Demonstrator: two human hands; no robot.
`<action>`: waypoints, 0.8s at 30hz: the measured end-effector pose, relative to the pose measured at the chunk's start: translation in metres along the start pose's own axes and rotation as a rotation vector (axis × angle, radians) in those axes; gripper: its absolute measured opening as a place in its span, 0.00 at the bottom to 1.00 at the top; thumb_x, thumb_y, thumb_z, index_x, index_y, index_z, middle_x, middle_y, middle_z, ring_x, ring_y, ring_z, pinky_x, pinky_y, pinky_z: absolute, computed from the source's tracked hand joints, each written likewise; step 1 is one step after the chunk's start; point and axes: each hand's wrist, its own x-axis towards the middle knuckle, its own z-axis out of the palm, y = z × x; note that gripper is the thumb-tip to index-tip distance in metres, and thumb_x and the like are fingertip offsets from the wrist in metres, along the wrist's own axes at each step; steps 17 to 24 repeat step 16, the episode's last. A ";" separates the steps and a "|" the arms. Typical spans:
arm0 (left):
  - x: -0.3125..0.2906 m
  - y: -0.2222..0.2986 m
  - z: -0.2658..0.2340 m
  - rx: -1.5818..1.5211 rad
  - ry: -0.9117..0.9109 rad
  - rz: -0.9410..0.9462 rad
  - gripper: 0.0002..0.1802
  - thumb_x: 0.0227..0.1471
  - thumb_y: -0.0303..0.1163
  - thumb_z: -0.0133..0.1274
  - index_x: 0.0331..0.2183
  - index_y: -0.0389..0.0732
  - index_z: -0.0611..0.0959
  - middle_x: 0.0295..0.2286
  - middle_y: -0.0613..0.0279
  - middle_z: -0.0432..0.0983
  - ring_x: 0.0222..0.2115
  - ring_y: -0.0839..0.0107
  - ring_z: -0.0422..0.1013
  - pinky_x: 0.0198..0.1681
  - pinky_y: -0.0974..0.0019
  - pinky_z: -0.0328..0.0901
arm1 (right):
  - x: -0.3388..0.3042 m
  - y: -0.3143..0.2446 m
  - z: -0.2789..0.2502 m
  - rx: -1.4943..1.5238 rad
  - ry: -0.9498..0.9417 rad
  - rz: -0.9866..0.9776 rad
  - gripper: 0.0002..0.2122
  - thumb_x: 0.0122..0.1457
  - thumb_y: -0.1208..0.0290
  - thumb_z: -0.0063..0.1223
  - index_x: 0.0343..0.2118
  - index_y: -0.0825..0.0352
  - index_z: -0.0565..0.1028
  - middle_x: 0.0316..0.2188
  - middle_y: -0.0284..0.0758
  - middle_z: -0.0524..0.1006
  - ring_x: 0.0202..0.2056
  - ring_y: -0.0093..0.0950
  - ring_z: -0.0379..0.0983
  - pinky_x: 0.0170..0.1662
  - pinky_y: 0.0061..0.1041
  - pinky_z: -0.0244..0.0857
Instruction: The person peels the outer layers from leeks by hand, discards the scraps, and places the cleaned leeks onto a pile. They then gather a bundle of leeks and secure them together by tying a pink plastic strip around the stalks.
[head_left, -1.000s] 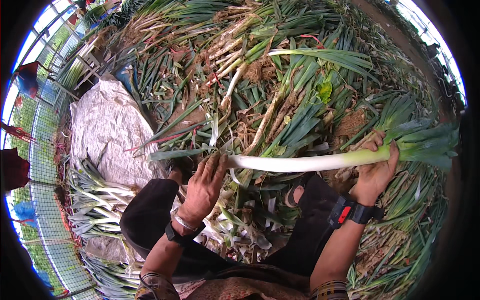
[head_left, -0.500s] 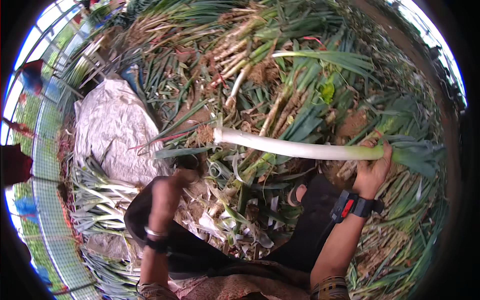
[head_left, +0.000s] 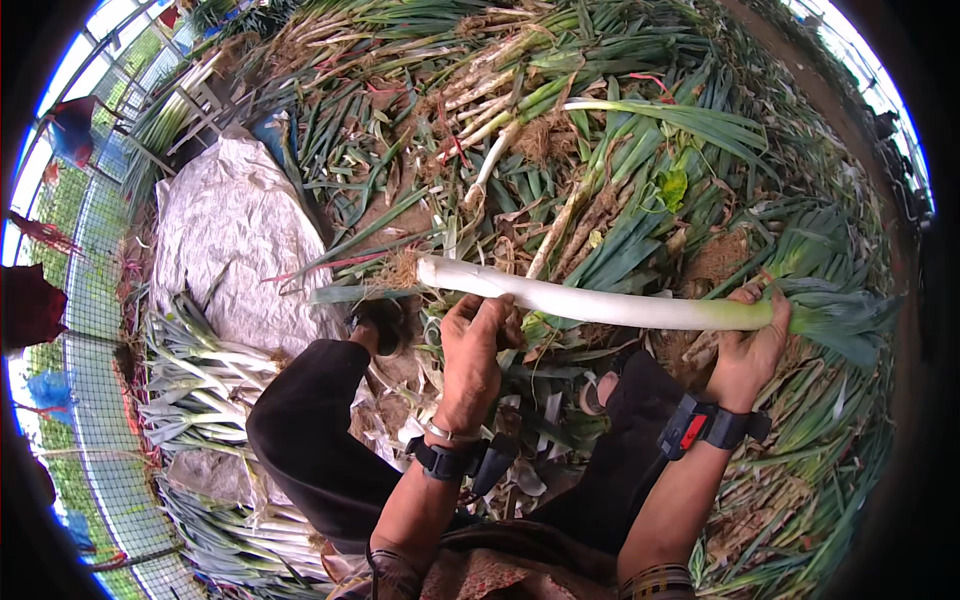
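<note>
A long leek (head_left: 620, 303) lies level across the space before me. Its roots are at the left, its white shaft in the middle, its green leaves at the right. My right hand (head_left: 750, 345) is closed round it just below the leaves. My left hand (head_left: 480, 340) is pinched against the shaft near the root end, thumb and fingers together at its lower side. Whether a loose outer layer is between those fingers, I cannot make out. Peeled scraps (head_left: 385, 425) lie between my legs, beneath my left arm.
A pale woven sheet (head_left: 235, 230) covers ground at the left. Cleaned leeks (head_left: 215, 385) are piled beside my left knee. Untrimmed leeks with earthy roots (head_left: 490, 95) heap up ahead, and more leafy stalks (head_left: 800, 470) lie at the right. Netting (head_left: 110, 400) runs along the far left.
My left hand has come from above my left knee over to the right, onto the leek's shaft. My right hand keeps its hold, and the leek has barely shifted.
</note>
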 end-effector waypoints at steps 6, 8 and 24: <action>-0.001 -0.012 -0.003 -0.020 0.028 -0.018 0.07 0.46 0.28 0.46 0.23 0.33 0.74 0.15 0.63 0.68 0.12 0.77 0.63 0.17 0.73 0.62 | 0.003 -0.002 -0.005 -0.057 0.047 -0.015 0.08 0.52 0.76 0.48 0.30 0.69 0.62 0.22 0.33 0.61 0.25 0.23 0.60 0.28 0.20 0.62; -0.001 -0.016 -0.007 -0.001 0.056 -0.018 0.06 0.46 0.27 0.46 0.23 0.34 0.74 0.15 0.62 0.69 0.11 0.76 0.63 0.16 0.74 0.62 | 0.003 -0.002 -0.005 -0.064 0.054 -0.024 0.08 0.52 0.76 0.48 0.31 0.69 0.62 0.22 0.33 0.61 0.25 0.23 0.60 0.28 0.20 0.62; -0.001 0.019 -0.111 0.678 0.189 0.530 0.09 0.44 0.22 0.51 0.33 0.34 0.77 0.22 0.61 0.75 0.20 0.76 0.70 0.25 0.74 0.66 | -0.014 -0.005 -0.031 -0.886 -0.350 -0.397 0.24 0.51 0.70 0.52 0.49 0.71 0.57 0.35 0.40 0.62 0.37 0.28 0.61 0.46 0.26 0.59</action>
